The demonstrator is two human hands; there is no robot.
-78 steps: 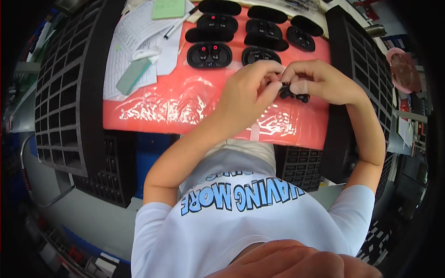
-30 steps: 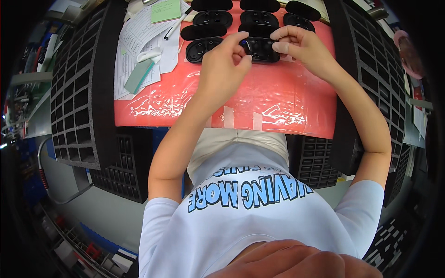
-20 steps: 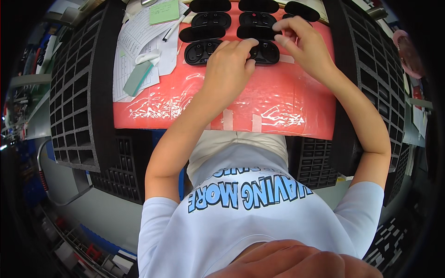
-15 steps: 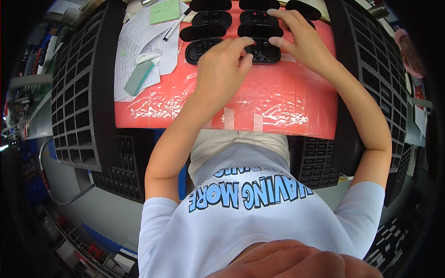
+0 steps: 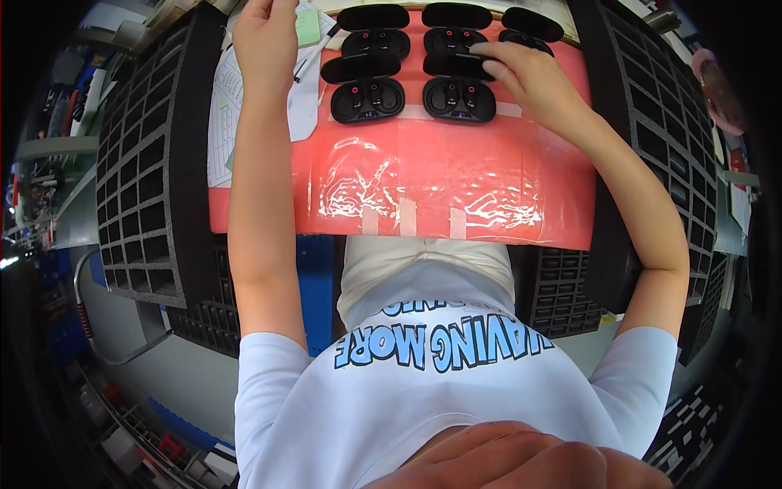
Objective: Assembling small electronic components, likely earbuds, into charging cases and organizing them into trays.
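Note:
Several black earbud cases with raised lids stand on the red table mat [image 5: 342, 175], with earbuds inside. My right hand [image 5: 538, 85] is at the upper right corner of the lid of the front right case [image 5: 460, 102]. Its index finger and thumb are stretched out and apart; whether they touch the lid is unclear. Beside it, to the left, sits the front left case [image 5: 366, 99]. My left hand [image 5: 267, 41] is raised over the papers at the far left, its fingers curled together. The top edge cuts off its fingertips, so anything in them is hidden.
Papers [image 5: 305, 106], a green sticky note [image 5: 308, 28] and a pen [image 5: 314, 59] lie left of the cases. Black foam trays with square compartments flank the table, a left tray [image 5: 142, 171] and a right tray [image 5: 664, 122].
My left hand has left the front right case and moved up and left over the papers. My right hand's index finger has come down toward the front right lid, its thumb slightly up.

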